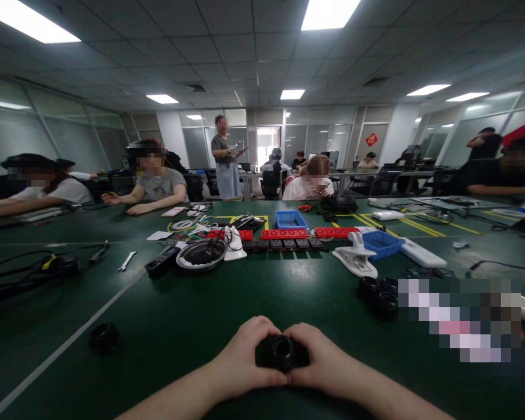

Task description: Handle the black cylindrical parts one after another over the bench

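While both your hands curved inward, your left grip (244,354) and right grip (322,357) together grasped a glossy black, hollow cylindrical part (282,364), its round opening facing up towards you. It was at the near middle of the dark green worktop (179,315); whether it touched the surface was unclear. A black ring-shaped piece (104,338) lay well apart on your left; several black round pieces (385,302) sat to the right.

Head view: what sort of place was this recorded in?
Probably a workshop or training room in an office-like space: the long green table bears a wrench and a blue tray, with an office chair beyond.
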Demonstrator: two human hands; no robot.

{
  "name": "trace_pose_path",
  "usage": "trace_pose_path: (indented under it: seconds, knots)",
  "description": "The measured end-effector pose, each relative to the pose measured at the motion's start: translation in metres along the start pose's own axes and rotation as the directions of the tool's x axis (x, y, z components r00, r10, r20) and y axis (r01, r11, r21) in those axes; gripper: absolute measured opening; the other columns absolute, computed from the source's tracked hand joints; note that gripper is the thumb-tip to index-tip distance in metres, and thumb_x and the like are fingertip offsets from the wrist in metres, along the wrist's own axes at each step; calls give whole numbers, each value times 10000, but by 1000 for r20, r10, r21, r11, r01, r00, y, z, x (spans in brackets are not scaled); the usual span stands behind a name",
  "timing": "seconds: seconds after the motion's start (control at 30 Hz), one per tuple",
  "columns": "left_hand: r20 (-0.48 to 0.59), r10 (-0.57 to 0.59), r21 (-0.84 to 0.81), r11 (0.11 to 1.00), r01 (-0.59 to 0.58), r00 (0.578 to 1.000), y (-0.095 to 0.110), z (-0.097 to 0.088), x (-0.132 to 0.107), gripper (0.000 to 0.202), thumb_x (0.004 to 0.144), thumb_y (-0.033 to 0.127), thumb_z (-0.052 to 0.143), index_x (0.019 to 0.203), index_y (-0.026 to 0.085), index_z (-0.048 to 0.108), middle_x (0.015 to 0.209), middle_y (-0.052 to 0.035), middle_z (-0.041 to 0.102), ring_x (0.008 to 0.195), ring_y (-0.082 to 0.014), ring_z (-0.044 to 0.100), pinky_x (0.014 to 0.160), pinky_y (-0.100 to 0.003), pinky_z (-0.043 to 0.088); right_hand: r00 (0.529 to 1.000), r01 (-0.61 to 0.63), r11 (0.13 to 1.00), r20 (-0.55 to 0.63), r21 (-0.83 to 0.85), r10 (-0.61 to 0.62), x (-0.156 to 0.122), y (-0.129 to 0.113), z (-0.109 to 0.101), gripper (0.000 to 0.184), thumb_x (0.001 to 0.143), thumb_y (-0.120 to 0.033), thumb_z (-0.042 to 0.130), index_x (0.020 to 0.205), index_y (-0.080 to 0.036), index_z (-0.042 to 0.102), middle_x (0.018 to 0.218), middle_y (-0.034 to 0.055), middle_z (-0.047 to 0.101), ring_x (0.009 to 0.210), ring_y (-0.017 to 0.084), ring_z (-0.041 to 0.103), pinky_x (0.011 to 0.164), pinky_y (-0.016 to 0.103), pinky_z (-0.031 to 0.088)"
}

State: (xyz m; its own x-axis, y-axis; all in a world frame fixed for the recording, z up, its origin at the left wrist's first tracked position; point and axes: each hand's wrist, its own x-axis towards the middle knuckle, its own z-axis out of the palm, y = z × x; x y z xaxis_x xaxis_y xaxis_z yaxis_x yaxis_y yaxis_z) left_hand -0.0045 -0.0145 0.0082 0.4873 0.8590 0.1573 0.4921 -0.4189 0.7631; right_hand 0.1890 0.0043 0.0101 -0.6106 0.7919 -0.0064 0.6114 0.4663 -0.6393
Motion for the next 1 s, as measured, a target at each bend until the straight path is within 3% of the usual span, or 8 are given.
trace_pose_path:
  seconds: [0.17, 0.33, 0.53, 0.67, 0.83, 0.9, 1.0]
  knots:
    - [-25, 54, -133, 989, -57, 998, -5, -2, 0, 551, 637, 399, 727, 1129, 237, 539, 1100, -50, 512, 1018, -242, 485, 896, -338, 382, 997, 48, 995, 61, 89, -53, -2, 0, -10, 520, 568, -224, 744, 1061, -192, 582, 988, 42, 589, 906, 222, 512, 793, 309, 385]
    - [-9, 51, -151, 987, -52, 999, -11, -2, 3, 424, 643, 363, 742, 1033, 237, 632, 975, -27, 570, 906, -212, 539, 818, -297, 412, 992, 35, 998, 123, 56, -42, 1, 1, -15, 310, 576, -197, 737, 869, -172, 640, 879, 14, 576, 837, 197, 507, 730, 282, 387]
    - [-58, -51, -97, 994, 45, 997, -10, 4, 4, 438, 544, 343, 810, 920, 186, 647, 865, -8, 560, 791, -184, 531, 681, -248, 404, 993, -107, 993, 61, 58, 104, 4, 6, -2, 375, 500, -234, 781, 832, -155, 625, 835, 6, 545, 788, 185, 498, 643, 247, 359]
    - [-120, -172, 5, 985, 174, 978, 2, 8, 2, 419, 515, 291, 820, 864, 164, 625, 843, -8, 559, 779, -192, 519, 661, -257, 393, 986, -155, 987, -60, -31, 153, 6, 4, 12, 381, 465, -320, 780, 723, -151, 557, 782, 18, 552, 714, 182, 495, 583, 245, 331]
    - [-207, -244, 89, 960, 266, 948, 15, 11, 2, 379, 517, 274, 807, 827, 168, 617, 836, -9, 560, 787, -205, 513, 691, -285, 383, 971, -143, 966, -220, -217, 95, 5, -5, 22, 243, 582, -321, 666, 707, -160, 534, 788, 59, 589, 731, 221, 502, 655, 312, 326]
    - [-221, -242, 83, 960, 266, 945, 14, 11, 2, 371, 520, 263, 806, 823, 165, 615, 836, -8, 560, 791, -202, 512, 703, -284, 383, 972, -128, 964, -221, -234, 75, 4, -6, 22, 237, 590, -301, 658, 746, -156, 553, 827, 72, 592, 782, 243, 501, 696, 337, 327]
    - [-186, -189, 42, 979, 200, 964, 5, 11, 3, 390, 524, 256, 811, 849, 169, 615, 848, -1, 555, 804, -192, 511, 704, -262, 386, 990, -46, 991, -140, -128, 28, 4, -4, 17, 365, 577, -284, 683, 901, -156, 577, 914, 72, 582, 844, 246, 497, 735, 339, 341]
